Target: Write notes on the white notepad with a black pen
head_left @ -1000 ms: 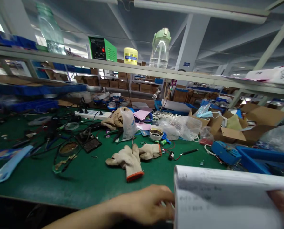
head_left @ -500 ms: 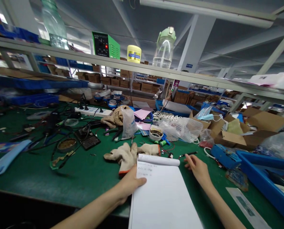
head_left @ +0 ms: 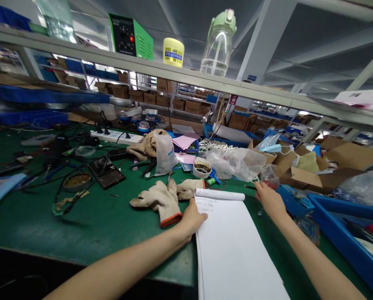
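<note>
Compared with half a second ago, the pad (head_left: 233, 246) sits further right, off the nearer glove, and the right hand (head_left: 269, 202) has reached farther out over the worktop (head_left: 120, 233).

Left to right: round tin (head_left: 76, 182) amid dark cables, a black tray (head_left: 113, 179) just beside it. Next, two gloves (head_left: 158, 200), touching; presumably laid aside, as both hands are bare. Bowl (head_left: 202, 167) stands behind them.

Left hand (head_left: 192, 218) grasps the pad by its upper left edge, thumb on top, fingers mostly hidden; probably for steadiness, since the pad's lower end runs past the worktop's front edge. Sheets are rolled back at the top, likely to bare the page, which shows a few written lines, illegible here, and is otherwise blank.

Beyond the pad's upper right corner, right hand has its fingers drawn together at one end of a black rod (head_left: 250, 187). Contact looks likely; cannot tell whether it is gripped.

Far right: blue bin (head_left: 339, 238) with assorted items inside, presumably to keep them together.
</note>
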